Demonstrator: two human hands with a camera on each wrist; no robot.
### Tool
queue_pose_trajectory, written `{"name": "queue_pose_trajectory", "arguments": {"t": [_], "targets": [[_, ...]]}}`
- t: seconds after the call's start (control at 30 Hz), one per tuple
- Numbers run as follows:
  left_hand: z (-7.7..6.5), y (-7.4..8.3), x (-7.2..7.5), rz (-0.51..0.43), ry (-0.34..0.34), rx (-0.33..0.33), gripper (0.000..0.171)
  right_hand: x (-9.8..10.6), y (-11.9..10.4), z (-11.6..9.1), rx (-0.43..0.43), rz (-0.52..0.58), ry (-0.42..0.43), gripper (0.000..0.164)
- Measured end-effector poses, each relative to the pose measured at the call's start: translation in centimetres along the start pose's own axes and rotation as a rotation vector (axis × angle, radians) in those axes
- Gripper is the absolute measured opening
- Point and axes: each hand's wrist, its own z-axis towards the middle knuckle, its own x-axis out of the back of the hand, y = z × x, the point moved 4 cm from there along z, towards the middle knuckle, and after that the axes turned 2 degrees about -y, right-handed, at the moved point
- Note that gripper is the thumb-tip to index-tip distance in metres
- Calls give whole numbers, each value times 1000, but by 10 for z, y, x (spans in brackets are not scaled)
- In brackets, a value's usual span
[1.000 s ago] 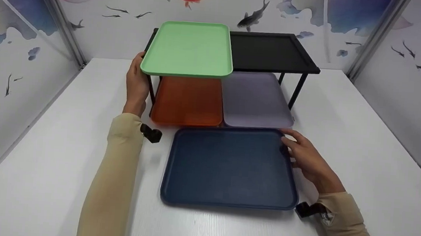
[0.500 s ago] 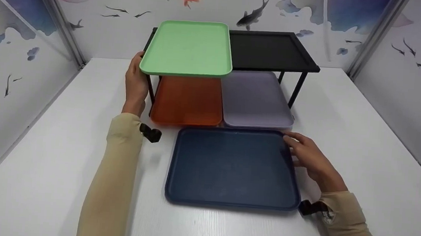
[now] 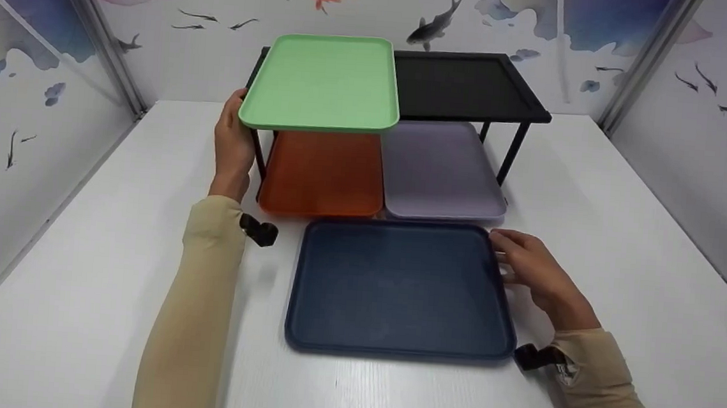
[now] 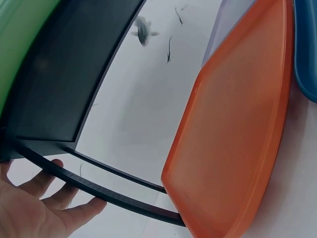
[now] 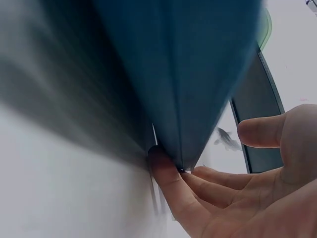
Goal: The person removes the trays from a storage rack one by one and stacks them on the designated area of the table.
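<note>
In the head view my left hand is at the left corner of a black folding table, beside a light green tray lying on its left half. The left wrist view shows relaxed, spread fingers against a black leg; the thumb is out of sight. My right hand touches the far right corner of a dark blue tray on the white desk. In the right wrist view its fingers meet the tray's edge, while the thumb stands apart from it.
Under the black table lie an orange-red tray and, to its right, a lilac tray. The white desk is enclosed by white panels printed with fish.
The blue tray has shifted slightly right since a second ago, and my right hand moved a little right and nearer with it. My left hand and the other trays look still.
</note>
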Motion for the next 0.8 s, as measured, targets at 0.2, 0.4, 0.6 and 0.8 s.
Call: {"name": "queue_pose_trajectory", "arguments": {"t": [0.2,0.4,0.6,0.8], "targets": [[0,-1,0,-19,2,2,52,2,-3,-2,15,16,22,69],[0,-1,0,-6,5,19,52,3,-3,-3,29,34,27,68],[1,-1,0,-5,8,14,51,2,-2,-1,31,33,22,69],[0,-1,0,-15,3,14,51,2,-3,-2,18,15,23,68]]}}
